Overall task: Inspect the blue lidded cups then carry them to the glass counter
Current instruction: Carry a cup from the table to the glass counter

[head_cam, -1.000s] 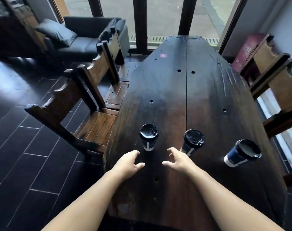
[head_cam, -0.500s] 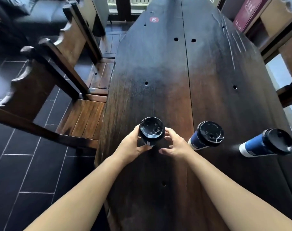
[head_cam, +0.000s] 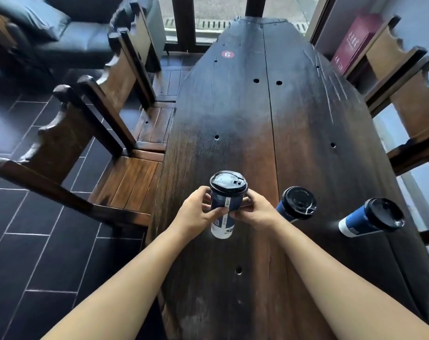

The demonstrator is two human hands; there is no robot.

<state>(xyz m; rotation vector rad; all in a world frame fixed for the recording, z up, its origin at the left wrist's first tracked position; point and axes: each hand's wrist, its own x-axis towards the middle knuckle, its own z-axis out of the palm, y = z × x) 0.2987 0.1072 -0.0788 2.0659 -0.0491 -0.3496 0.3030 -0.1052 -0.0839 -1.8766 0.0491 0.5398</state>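
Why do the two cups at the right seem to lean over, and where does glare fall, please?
Head view: wide-angle distortion tilts the middle cup and the right cup outward; they probably stand upright. Head view: window daylight leaves a pale sheen on the table and glints on the held cup.

Table [head_cam: 233, 123] dark worn wood, scratched; cup lid [head_cam: 228, 181] glossy black plastic; floor [head_cam: 37, 241] dark tile

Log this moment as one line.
phase: inspect | left hand, right hand: both grip left cup, apparently off table | middle cup, right cup: upright on table | glass counter: not in view
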